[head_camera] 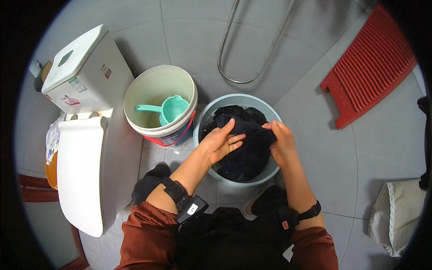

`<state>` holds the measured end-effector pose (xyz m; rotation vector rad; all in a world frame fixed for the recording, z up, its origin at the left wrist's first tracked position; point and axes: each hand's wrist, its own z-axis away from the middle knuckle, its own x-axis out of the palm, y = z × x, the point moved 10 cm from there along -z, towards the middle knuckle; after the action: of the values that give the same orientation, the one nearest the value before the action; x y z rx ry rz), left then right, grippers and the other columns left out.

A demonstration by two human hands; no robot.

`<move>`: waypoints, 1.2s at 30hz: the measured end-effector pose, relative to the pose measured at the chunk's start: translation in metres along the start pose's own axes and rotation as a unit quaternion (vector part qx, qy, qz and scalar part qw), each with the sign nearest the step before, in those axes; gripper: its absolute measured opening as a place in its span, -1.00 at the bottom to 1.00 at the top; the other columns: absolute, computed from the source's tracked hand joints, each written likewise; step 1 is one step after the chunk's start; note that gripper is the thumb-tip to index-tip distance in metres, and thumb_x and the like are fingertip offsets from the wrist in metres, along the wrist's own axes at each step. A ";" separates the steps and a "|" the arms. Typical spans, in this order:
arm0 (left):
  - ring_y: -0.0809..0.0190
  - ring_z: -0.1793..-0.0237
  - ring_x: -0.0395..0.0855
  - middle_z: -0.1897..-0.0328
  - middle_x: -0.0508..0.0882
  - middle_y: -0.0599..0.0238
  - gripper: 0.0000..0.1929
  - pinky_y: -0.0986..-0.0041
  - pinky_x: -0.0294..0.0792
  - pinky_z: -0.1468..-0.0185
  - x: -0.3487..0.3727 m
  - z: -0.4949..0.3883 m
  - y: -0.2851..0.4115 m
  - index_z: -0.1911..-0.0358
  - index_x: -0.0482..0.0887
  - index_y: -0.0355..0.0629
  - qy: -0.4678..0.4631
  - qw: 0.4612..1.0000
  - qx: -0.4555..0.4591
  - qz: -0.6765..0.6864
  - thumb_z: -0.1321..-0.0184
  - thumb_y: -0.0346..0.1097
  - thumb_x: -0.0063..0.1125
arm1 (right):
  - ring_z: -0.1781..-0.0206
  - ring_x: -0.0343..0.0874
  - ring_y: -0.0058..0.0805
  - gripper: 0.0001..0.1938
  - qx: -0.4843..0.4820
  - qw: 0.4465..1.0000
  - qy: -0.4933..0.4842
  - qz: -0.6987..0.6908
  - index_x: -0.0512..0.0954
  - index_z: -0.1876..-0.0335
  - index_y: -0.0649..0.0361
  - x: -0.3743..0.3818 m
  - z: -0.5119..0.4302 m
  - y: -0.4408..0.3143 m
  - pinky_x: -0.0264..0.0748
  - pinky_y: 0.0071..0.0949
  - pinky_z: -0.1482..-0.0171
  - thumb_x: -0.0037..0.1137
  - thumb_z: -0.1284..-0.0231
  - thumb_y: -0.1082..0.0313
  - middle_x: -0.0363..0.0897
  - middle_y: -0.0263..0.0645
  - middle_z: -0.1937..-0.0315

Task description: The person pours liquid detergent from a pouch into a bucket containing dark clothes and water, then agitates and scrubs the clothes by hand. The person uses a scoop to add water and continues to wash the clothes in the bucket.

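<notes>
A light blue plastic basin (202, 133) stands on the floor before me, with dark wet cloth (244, 162) and some water in it. My right hand (281, 141) pinches a raised fold of the cloth at the basin's right side, thumb and fingers closed on it. Over the basin's left part, my left hand (219, 143) touches the same fold, its thumb lying against it and its fingers apart. Whether the left hand grips the cloth cannot be made out.
Left of the basin is a white bucket (135, 118) with a red handle, holding a turquoise dipper (173, 109). A white toilet (81, 175) stands further left. A metal shower hose (221, 64) hangs behind. A red washboard (368, 71) leans at upper right; beige fabric (401, 209) hangs at lower right.
</notes>
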<state>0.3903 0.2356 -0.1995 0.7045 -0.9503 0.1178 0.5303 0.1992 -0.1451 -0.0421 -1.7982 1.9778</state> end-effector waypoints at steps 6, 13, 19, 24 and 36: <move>0.02 -0.07 0.44 -0.04 0.47 0.12 -0.72 0.17 0.32 -0.07 0.008 0.002 0.012 0.01 0.41 -0.02 -0.018 0.996 0.024 0.078 -0.26 -0.15 -0.11 | 0.18 0.41 -0.48 -0.75 0.039 0.981 -0.073 -0.177 0.36 0.03 0.23 0.016 -0.005 0.012 0.41 -0.40 0.19 -0.15 -0.28 0.27 0.41 -0.25 0.16; 0.06 0.17 0.58 0.10 0.53 0.10 -0.75 0.29 0.47 0.14 -0.037 -0.015 0.012 0.07 0.42 0.04 0.082 0.987 0.089 0.109 -0.23 -0.11 -0.06 | 0.49 0.41 -0.57 -0.63 -0.102 0.978 -0.091 0.156 0.30 -0.07 0.17 0.091 0.059 0.027 0.39 -0.54 0.44 -0.01 -0.11 0.49 0.41 -0.28 0.38; 0.36 0.46 0.43 0.49 0.48 0.44 -0.61 0.53 0.28 0.47 -0.038 -0.007 -0.014 0.41 0.47 -0.01 0.153 0.981 0.088 0.079 -0.22 0.16 -0.18 | 0.56 0.43 0.02 -0.75 -0.176 0.902 0.097 0.382 0.41 0.61 0.23 0.086 0.014 0.009 0.32 -0.21 0.51 0.02 -0.07 0.24 0.44 0.02 0.64; 0.29 0.51 0.46 0.54 0.51 0.42 -0.61 0.46 0.27 0.52 -0.009 0.000 -0.001 0.46 0.46 0.06 0.109 0.986 0.087 0.086 -0.25 0.16 -0.28 | 0.56 0.45 0.02 -0.75 -0.281 0.902 0.123 0.304 0.40 0.63 0.24 0.090 0.011 -0.007 0.34 -0.20 0.50 -0.02 -0.08 0.30 0.45 0.02 0.63; 0.16 0.13 0.46 0.19 0.47 0.21 -0.77 0.26 0.33 -0.03 -0.073 -0.008 0.050 0.24 0.40 -0.13 0.184 0.967 0.153 0.086 -0.27 -0.12 -0.12 | 0.20 0.42 -0.39 -0.57 -0.063 0.883 0.044 0.462 0.42 0.08 0.27 0.011 -0.048 0.157 0.37 -0.43 0.12 0.08 -0.07 0.07 0.49 -0.28 0.37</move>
<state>0.3333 0.2941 -0.2338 0.8483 -0.6383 0.5398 0.4866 0.2420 -0.2981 -1.2160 -2.0361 2.3554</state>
